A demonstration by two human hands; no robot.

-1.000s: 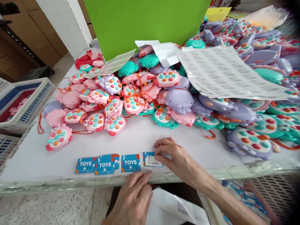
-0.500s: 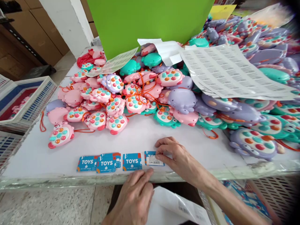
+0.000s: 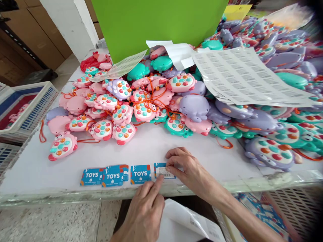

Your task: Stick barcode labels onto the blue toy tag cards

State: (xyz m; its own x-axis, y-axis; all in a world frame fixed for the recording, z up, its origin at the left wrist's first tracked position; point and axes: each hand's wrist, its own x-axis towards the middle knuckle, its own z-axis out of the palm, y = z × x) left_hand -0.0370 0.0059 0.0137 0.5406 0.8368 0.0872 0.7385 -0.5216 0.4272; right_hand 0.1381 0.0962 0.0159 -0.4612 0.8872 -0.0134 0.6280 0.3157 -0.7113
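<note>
Blue TOYS cards lie in a row near the table's front edge: a left card [image 3: 91,177], an overlapping pair [image 3: 112,176], a single card [image 3: 140,174] and a rightmost card [image 3: 158,166] bearing a white barcode sticker [image 3: 165,173]. My left hand [image 3: 147,208] rests at the edge, its extended index fingertip on the sticker's lower left; it grips nothing. Above the sticker's right end is my right hand [image 3: 185,168], thumb and index finger pinched at the sticker; whether they still grip it is unclear. A sticker sheet [image 3: 186,220] lies on my lap.
Pink, purple and green animal toys [image 3: 143,109] are heaped across the table behind the cards. Label sheets [image 3: 242,75] lie over the heap at right. A green board [image 3: 158,27] stands behind. White baskets flank the table, at left [image 3: 50,95] and lower right [image 3: 285,208].
My left index finger has moved up from the table edge onto the sticker. My right hand stays at the card. The whole view has shifted slightly.
</note>
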